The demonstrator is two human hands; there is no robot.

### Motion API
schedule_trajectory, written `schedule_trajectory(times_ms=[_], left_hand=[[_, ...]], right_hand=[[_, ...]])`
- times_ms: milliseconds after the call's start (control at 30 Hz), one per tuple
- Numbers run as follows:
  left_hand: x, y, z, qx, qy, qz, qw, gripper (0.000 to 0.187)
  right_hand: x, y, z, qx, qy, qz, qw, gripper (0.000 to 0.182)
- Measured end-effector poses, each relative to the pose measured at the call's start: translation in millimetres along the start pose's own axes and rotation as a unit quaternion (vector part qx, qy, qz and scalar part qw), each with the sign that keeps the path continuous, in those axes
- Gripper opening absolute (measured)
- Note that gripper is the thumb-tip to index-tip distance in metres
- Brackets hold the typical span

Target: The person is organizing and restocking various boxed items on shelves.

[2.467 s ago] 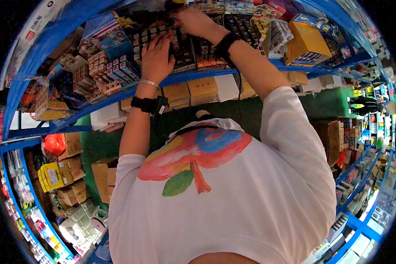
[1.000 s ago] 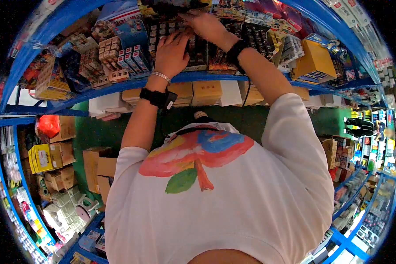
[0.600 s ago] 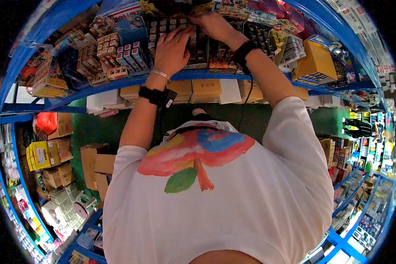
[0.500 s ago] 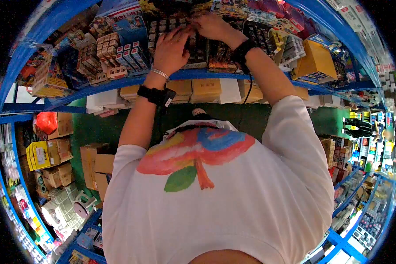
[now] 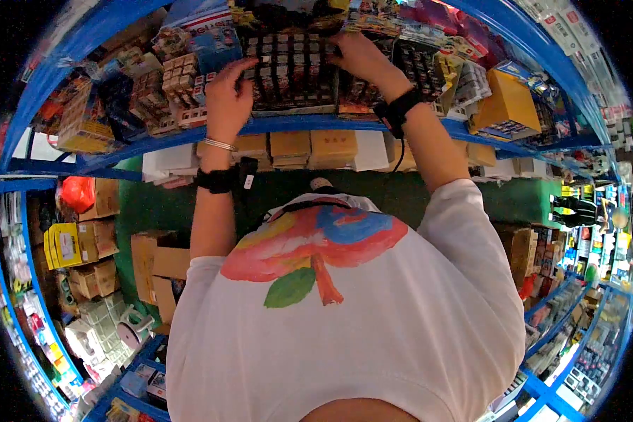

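Note:
A display box filled with rows of small dark packs stands on the blue shelf in front of me. My left hand is at the box's left side, its index finger stretched toward the left edge and its thumb apart. On the opposite side, my right hand has its fingertips right at the upper right edge, with thumb and fingers spread. Small blue-and-white boxes stand just left of my left hand, partly hidden by it. Another box of dark packs sits right of my right hand.
A blue shelf rail runs along the front. Under it are brown cartons. A yellow box stands on the shelf at right, small stacked boxes at left. Cartons and a white stool are on the floor at left.
My hands were together over the small packs and have moved apart, the left one left and toward me, the right one slightly right. The rows of packs are now uncovered.

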State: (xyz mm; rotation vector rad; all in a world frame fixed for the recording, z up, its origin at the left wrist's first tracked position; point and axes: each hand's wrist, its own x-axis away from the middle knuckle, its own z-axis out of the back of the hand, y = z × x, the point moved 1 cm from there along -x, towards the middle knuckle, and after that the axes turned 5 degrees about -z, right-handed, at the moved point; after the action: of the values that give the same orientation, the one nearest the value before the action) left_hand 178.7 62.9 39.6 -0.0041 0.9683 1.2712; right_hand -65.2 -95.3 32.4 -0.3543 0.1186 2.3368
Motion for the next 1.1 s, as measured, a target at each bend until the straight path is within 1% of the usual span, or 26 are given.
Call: schedule_trajectory(times_ms=[67, 100, 200, 267, 367, 433, 567, 667, 733, 800, 833, 933, 1000, 1033, 1100], left_hand=[[4, 1, -7, -0.009, -0.031, -0.011, 0.999, 0.038], [6, 2, -12, -0.013, -0.047, -0.017, 0.999, 0.038], [12, 1, -24, -0.09, -0.103, -0.045, 0.99, 0.038], [13, 1, -25, -0.079, -0.107, -0.043, 0.99, 0.039], [13, 4, -21, -0.07, -0.127, -0.027, 0.989, 0.039], [12, 6, -19, -0.065, -0.132, -0.021, 0.989, 0.039], [15, 2, -21, -0.055, -0.121, -0.022, 0.991, 0.039], [16, -1, -24, -0.044, -0.112, -0.026, 0.992, 0.038], [16, -4, -26, -0.039, -0.101, -0.037, 0.993, 0.038], [17, -6, -27, -0.038, -0.09, -0.053, 0.994, 0.037], [18, -6, -27, -0.044, -0.094, -0.044, 0.994, 0.038], [15, -5, -25, -0.043, -0.109, -0.017, 0.993, 0.038], [14, -8, -26, -0.018, -0.114, 0.005, 0.993, 0.039], [14, -8, -26, -0.024, -0.11, -0.002, 0.994, 0.039], [15, -8, -26, -0.036, -0.103, -0.018, 0.994, 0.039]], right_hand=[[-2, 10, -21, 0.005, 0.028, 0.012, 1.0, 0.041], [-2, 8, -19, 0.002, 0.027, 0.009, 1.0, 0.043], [-1, 4, -14, -0.006, 0.022, 0.001, 1.0, 0.047], [1, 3, -13, -0.017, 0.018, -0.007, 1.0, 0.05], [-3, 0, -3, -0.013, -0.039, -0.034, 0.999, 0.049], [-1, 4, -1, -0.058, 0.026, -0.04, 0.997, 0.045], [5, 7, 20, -0.084, 0.217, -0.041, 0.972, 0.04], [21, -14, 87, -0.122, 0.109, -0.182, 0.97, 0.03], [35, -22, 99, -0.23, 0.185, -0.203, 0.933, 0.032], [50, -18, 91, -0.227, 0.277, -0.136, 0.924, 0.038], [56, -18, 89, -0.235, 0.238, -0.188, 0.924, 0.039], [63, -29, 89, -0.213, 0.283, -0.177, 0.918, 0.033], [67, -35, 89, -0.261, 0.293, -0.145, 0.908, 0.032], [67, -38, 88, -0.284, 0.298, -0.129, 0.902, 0.031], [60, -49, 69, -0.267, 0.256, -0.108, 0.923, 0.031]])
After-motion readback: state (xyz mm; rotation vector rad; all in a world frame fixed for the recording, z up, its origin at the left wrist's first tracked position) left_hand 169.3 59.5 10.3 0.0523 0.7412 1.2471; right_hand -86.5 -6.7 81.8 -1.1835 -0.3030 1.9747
